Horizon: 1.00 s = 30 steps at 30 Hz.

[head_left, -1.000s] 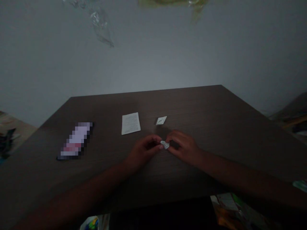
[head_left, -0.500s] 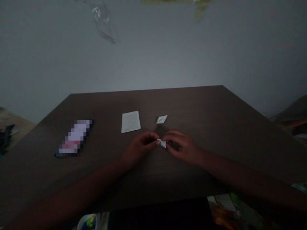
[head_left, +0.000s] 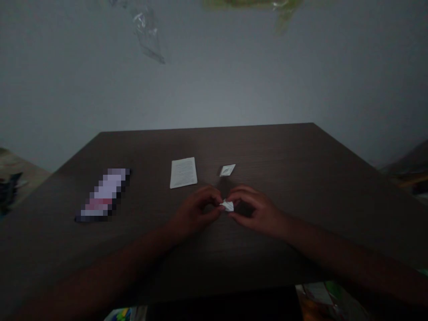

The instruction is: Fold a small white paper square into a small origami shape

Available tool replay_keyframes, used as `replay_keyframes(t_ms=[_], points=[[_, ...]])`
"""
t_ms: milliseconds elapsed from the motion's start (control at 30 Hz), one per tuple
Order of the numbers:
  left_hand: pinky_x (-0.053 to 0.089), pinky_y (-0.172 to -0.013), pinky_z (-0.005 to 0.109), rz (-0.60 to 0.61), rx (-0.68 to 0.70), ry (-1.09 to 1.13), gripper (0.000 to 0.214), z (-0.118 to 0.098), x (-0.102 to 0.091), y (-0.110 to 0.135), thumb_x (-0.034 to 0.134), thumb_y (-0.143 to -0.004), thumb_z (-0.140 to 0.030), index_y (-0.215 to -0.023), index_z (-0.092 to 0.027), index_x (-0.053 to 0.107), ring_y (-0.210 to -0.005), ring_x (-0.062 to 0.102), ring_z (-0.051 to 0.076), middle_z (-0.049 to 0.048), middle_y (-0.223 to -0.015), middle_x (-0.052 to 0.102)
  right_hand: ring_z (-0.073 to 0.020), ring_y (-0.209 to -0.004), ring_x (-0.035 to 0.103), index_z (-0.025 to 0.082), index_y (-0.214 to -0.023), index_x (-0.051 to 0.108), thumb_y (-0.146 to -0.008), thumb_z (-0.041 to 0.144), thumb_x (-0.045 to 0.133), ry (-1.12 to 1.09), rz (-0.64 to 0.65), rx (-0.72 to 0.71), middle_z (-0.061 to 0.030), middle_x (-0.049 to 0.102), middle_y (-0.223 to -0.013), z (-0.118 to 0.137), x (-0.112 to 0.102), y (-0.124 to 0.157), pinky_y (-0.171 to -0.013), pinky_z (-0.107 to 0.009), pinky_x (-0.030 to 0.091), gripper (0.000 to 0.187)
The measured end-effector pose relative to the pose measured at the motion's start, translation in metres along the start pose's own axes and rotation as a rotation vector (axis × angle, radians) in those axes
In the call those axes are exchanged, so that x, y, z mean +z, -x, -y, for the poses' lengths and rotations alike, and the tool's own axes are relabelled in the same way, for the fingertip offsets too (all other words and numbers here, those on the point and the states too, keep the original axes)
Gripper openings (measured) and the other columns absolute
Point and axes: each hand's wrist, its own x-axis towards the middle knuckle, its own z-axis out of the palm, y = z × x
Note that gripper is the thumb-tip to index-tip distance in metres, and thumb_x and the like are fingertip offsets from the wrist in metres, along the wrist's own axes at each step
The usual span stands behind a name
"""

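Both of my hands meet at the middle of a dark wooden table [head_left: 301, 178]. My left hand [head_left: 197, 211] and my right hand [head_left: 256, 209] each pinch a small folded white piece of paper [head_left: 228, 205] between fingertips, just above the tabletop. The fingers of both hands are curled round it. A white printed paper sheet [head_left: 183, 172] lies flat just beyond my left hand. A small folded white diamond-shaped paper [head_left: 227, 170] lies beyond my right hand.
A long flat blurred-out object [head_left: 102, 195] lies on the table's left part. A grey wall [head_left: 214, 89] stands behind the table, with clear plastic [head_left: 147, 31] hanging on it. Colourful clutter [head_left: 321, 298] shows below the near edge.
The small folded paper has shifted slightly between my fingertips as both hands work it; the hands have stayed at the same spot. The view has tilted a little.
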Motion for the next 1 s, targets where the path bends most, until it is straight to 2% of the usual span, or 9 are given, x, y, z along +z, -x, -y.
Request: replay_keyframes(t_ms=[167,333,467,633,833,1000], points=[[0.064,-0.097,0.038,-0.001,-0.049,0.085,0.012,0.001,0.004,0.001,0.086,-0.104,-0.035,-0.110,-0.025,0.080,-0.105,0.076,0.023,0.0046,-0.113,0.078,-0.0261,-0.104,0.079,0.029,-0.123,0.078,-0.108,0.026,0.084,-0.020,-0.012,0.060,-0.0070,0.081,-0.115,0.001,-0.001,-0.001,-0.094,-0.044,0.068,0.017],[0.065,-0.101,0.040,-0.030,-0.221,0.183,0.026,0.006,0.012,0.001,0.093,-0.096,-0.038,-0.114,-0.025,0.080,-0.106,0.078,0.026,0.0050,-0.112,0.081,-0.0277,-0.106,0.079,0.030,-0.115,0.078,-0.102,0.027,0.087,-0.070,-0.067,0.197,-0.0062,0.081,-0.112,0.003,0.001,-0.003,-0.099,-0.047,0.066,0.016],[0.063,-0.103,0.040,-0.007,-0.294,0.157,0.018,0.002,0.013,-0.001,0.088,-0.097,-0.038,-0.107,-0.024,0.082,-0.106,0.078,0.025,0.0044,-0.109,0.085,-0.0263,-0.103,0.077,0.029,-0.107,0.076,-0.097,0.029,0.090,-0.152,-0.073,0.321,-0.0050,0.081,-0.108,0.005,0.005,-0.004,-0.098,-0.046,0.064,0.017],[0.063,-0.099,0.039,0.011,-0.325,0.114,0.017,-0.010,0.010,-0.003,0.085,-0.100,-0.041,-0.101,-0.024,0.084,-0.103,0.078,0.026,0.0037,-0.106,0.086,-0.0258,-0.101,0.075,0.029,-0.103,0.075,-0.091,0.033,0.097,-0.229,-0.041,0.395,-0.0039,0.079,-0.105,0.004,0.008,-0.004,-0.096,-0.045,0.062,0.025],[0.062,-0.097,0.038,-0.013,-0.397,0.206,0.018,-0.013,0.012,-0.002,0.086,-0.095,-0.040,-0.099,-0.024,0.080,-0.099,0.077,0.026,0.0013,-0.099,0.083,-0.0235,-0.096,0.075,0.027,-0.099,0.078,-0.094,0.042,0.094,-0.394,0.011,0.536,-0.0028,0.082,-0.100,0.004,0.006,-0.004,-0.094,-0.042,0.060,0.022],[0.060,-0.095,0.037,0.008,-0.487,0.280,0.025,-0.013,0.014,-0.003,0.091,-0.090,-0.043,-0.097,-0.024,0.076,-0.101,0.076,0.026,0.0007,-0.100,0.082,-0.0217,-0.090,0.072,0.026,-0.092,0.080,-0.091,0.045,0.098,-0.470,0.022,0.614,-0.0021,0.080,-0.094,0.000,0.006,-0.005,-0.087,-0.038,0.057,0.026]])
